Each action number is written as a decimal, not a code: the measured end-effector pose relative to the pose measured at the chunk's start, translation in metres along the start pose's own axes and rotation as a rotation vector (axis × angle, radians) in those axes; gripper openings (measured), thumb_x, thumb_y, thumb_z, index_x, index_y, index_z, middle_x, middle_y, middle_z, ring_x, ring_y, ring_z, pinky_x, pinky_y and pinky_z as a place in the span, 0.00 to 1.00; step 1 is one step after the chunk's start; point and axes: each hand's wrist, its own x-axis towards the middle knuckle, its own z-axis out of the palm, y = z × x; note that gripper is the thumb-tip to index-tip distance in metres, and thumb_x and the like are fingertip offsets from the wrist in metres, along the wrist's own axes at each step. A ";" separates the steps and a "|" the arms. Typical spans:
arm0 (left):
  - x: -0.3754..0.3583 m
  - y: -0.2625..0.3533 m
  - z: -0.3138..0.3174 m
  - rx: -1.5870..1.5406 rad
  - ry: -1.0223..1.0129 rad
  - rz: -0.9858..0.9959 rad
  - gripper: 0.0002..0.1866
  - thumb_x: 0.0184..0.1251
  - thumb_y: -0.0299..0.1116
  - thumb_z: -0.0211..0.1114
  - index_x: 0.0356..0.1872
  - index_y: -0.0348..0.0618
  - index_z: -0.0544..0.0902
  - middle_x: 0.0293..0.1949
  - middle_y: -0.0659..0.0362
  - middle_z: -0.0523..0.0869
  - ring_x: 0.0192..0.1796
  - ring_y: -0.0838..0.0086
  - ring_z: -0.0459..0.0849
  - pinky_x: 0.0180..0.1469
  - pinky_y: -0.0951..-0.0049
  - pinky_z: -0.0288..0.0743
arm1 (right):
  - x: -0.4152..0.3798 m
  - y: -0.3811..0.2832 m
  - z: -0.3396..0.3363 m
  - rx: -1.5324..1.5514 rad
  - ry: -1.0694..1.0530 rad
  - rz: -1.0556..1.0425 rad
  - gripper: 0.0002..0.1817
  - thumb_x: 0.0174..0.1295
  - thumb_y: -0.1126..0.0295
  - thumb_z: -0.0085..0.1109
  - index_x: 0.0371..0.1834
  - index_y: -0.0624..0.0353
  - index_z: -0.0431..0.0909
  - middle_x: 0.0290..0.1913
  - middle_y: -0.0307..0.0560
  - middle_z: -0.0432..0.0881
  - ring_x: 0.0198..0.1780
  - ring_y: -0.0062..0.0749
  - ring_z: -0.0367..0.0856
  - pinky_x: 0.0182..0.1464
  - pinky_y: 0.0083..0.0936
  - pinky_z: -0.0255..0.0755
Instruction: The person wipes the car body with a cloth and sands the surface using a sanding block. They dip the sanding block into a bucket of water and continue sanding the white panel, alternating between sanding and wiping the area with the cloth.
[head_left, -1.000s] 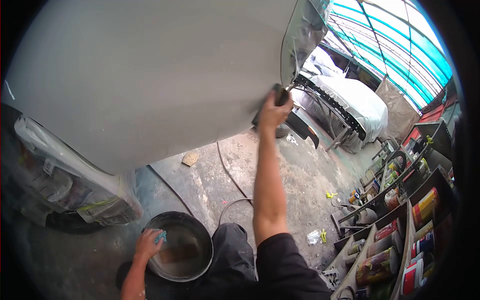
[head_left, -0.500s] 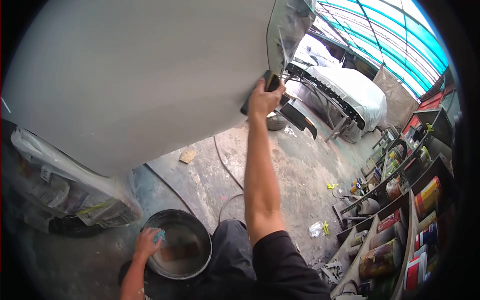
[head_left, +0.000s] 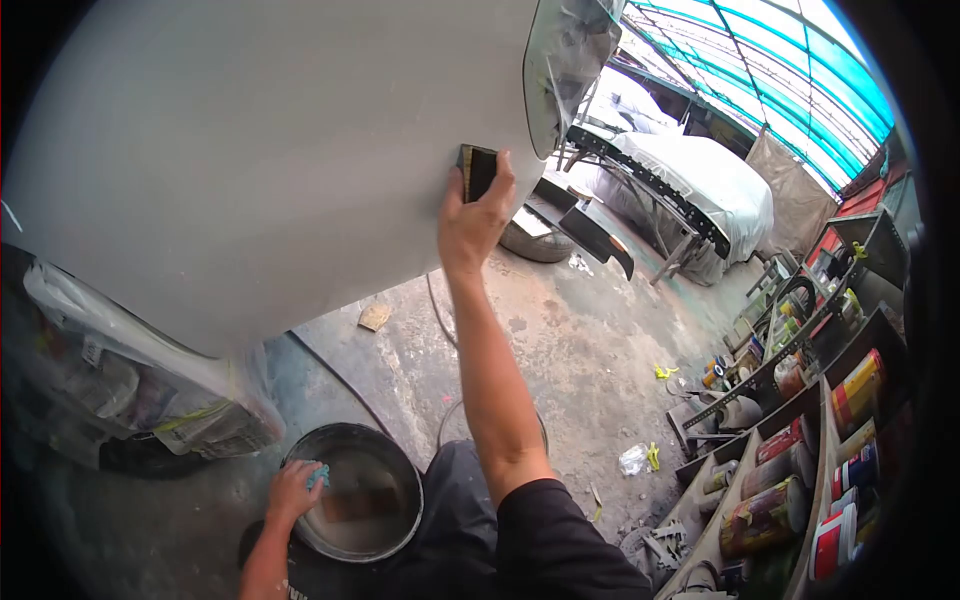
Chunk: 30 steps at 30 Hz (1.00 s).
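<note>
My right hand (head_left: 476, 222) grips a dark sanding block (head_left: 482, 172) with a yellowish edge, held against the grey car body panel (head_left: 280, 130) near its lower right edge. Down at the left, my left hand (head_left: 292, 492) is closed on a crumpled blue cloth (head_left: 318, 475) at the left rim of a round black basin (head_left: 405, 470). Cloudy water fills the basin, and a brown rectangular block (head_left: 360, 505) lies in it.
A plastic-and-newspaper-wrapped wheel area (head_left: 150, 380) is at left. A hose (head_left: 340, 375) crosses the floor by a yellowish scrap (head_left: 375, 318). Beyond the panel are a tyre (head_left: 540, 245) and a covered car (head_left: 700, 180). Shelves of paint cans (head_left: 765, 515) line the right.
My right hand has slid the sanding block left across the panel, away from its right edge, and turned it more upright. My left hand stays at the basin with the cloth.
</note>
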 end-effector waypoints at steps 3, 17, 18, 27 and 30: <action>0.000 0.003 -0.002 -0.005 0.005 -0.007 0.17 0.60 0.36 0.72 0.51 0.47 0.89 0.46 0.52 0.87 0.51 0.52 0.85 0.55 0.54 0.80 | 0.029 0.033 -0.014 0.001 -0.053 0.122 0.33 0.67 0.61 0.67 0.72 0.58 0.65 0.56 0.69 0.78 0.56 0.64 0.81 0.58 0.50 0.76; -0.002 0.012 -0.005 0.030 -0.028 -0.101 0.19 0.62 0.40 0.70 0.54 0.52 0.88 0.50 0.56 0.88 0.54 0.56 0.85 0.59 0.57 0.80 | 0.004 0.043 0.000 0.042 -0.160 0.077 0.26 0.68 0.62 0.67 0.66 0.62 0.75 0.61 0.60 0.81 0.63 0.53 0.79 0.64 0.42 0.74; -0.005 0.006 0.001 0.031 -0.030 -0.101 0.19 0.63 0.41 0.70 0.55 0.53 0.88 0.51 0.57 0.88 0.56 0.57 0.85 0.61 0.57 0.80 | 0.031 0.081 -0.006 0.135 -0.113 0.173 0.26 0.71 0.57 0.65 0.64 0.64 0.75 0.59 0.60 0.81 0.61 0.51 0.79 0.64 0.40 0.73; -0.005 -0.023 0.031 -0.028 0.017 0.079 0.18 0.67 0.43 0.68 0.53 0.48 0.86 0.49 0.54 0.86 0.55 0.56 0.83 0.57 0.54 0.79 | -0.081 -0.056 0.017 0.013 -0.122 -0.492 0.31 0.71 0.67 0.67 0.75 0.59 0.70 0.68 0.54 0.80 0.63 0.53 0.81 0.63 0.42 0.76; -0.007 -0.021 0.030 0.017 0.024 0.078 0.18 0.67 0.42 0.68 0.53 0.46 0.85 0.45 0.53 0.84 0.53 0.54 0.83 0.54 0.53 0.79 | -0.049 0.000 0.023 -0.069 -0.164 -0.477 0.30 0.73 0.62 0.63 0.76 0.59 0.70 0.70 0.50 0.79 0.65 0.49 0.80 0.69 0.40 0.74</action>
